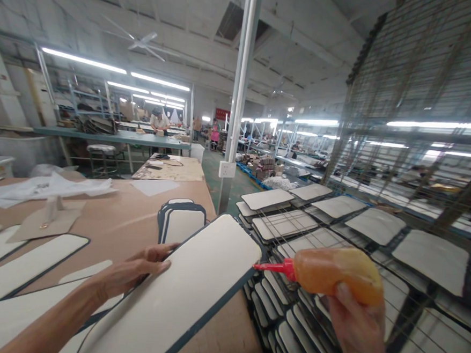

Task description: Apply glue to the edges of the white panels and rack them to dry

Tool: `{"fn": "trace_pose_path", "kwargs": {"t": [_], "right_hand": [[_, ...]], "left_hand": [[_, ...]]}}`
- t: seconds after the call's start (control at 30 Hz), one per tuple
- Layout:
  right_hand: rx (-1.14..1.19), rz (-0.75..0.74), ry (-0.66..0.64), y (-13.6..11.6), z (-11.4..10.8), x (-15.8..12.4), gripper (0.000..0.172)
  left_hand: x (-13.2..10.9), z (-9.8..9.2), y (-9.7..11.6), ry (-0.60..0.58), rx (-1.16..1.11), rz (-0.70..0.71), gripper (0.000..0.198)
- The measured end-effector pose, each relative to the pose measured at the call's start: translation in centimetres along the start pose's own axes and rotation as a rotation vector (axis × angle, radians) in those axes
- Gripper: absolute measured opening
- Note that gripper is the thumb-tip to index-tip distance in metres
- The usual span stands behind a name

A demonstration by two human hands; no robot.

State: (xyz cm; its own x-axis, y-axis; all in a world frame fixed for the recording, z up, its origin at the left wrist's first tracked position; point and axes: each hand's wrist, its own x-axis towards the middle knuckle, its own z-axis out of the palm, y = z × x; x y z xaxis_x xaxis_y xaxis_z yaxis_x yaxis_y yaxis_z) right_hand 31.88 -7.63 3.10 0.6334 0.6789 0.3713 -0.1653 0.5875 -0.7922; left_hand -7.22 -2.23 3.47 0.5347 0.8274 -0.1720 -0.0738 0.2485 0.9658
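My left hand (pixel 134 269) grips the left edge of a long white panel with a dark border (pixel 196 281), fingers curled on it, lifting it off the brown table (pixel 123 217). My right hand (pixel 356 330) is wrapped round an orange squeeze bottle (pixel 333 273) with a red nozzle. The nozzle tip points left and almost touches the panel's right edge. More white panels (pixel 27 269) lie flat on the table to the left, and a small stack of them (pixel 181 220) sits beyond my left hand.
Wire rack shelves (pixel 336 232) on the right carry several similar panels, with stacks of them below. A metal post (pixel 239 91) with a socket stands past the table's far corner. White sheets (pixel 53 185) lie at the back left. People work at distant benches.
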Motion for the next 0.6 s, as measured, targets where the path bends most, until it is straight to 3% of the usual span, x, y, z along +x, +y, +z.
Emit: {"fn": "trace_pose_path", "kwargs": {"t": [0.27,0.6], "right_hand": [[0.026,-0.005,0.063,0.1,1.2,-1.0,0.060],[-0.030,0.027,0.009,0.6,1.7,-2.1,0.066]], "left_hand": [[1.1,0.9,-0.8,0.011,-0.058,0.038,0.057],[1.8,0.9,-1.0,0.096,-0.093,0.052,0.059]]}}
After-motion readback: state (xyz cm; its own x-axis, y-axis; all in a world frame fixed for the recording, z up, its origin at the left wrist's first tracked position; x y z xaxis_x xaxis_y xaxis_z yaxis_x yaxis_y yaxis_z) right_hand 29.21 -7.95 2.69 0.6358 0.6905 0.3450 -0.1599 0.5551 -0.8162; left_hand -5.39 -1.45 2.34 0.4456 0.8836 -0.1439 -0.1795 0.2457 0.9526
